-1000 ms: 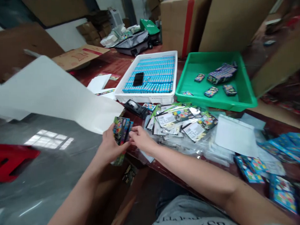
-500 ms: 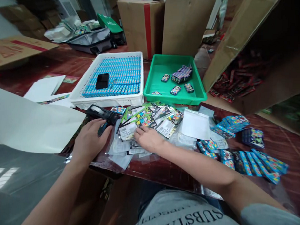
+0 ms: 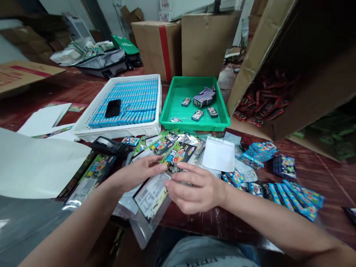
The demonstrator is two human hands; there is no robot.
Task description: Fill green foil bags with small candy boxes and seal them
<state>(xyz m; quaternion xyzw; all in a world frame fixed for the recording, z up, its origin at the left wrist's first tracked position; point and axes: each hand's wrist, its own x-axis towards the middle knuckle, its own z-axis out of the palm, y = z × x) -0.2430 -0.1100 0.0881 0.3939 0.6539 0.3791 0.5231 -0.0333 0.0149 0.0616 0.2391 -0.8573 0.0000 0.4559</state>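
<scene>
Both hands hold one clear plastic bag with a printed card inside, just above the near table edge. My left hand grips its upper edge, fingers pressed along it. My right hand pinches the same edge from the right, fingers curled. A loose pile of similar printed bags lies right behind the hands. Another filled bag lies flat on the table to the left.
A white tray of blue packs with a black phone on them stands behind. Beside it is a green tray holding a few small packs. Blue packs are scattered at right. A white sheet lies left. Cardboard boxes stand behind.
My left hand let go of the card stack, which now lies bagged on the table at left. Both hands have lifted a clear bag from the pile toward me. The camera swung right.
</scene>
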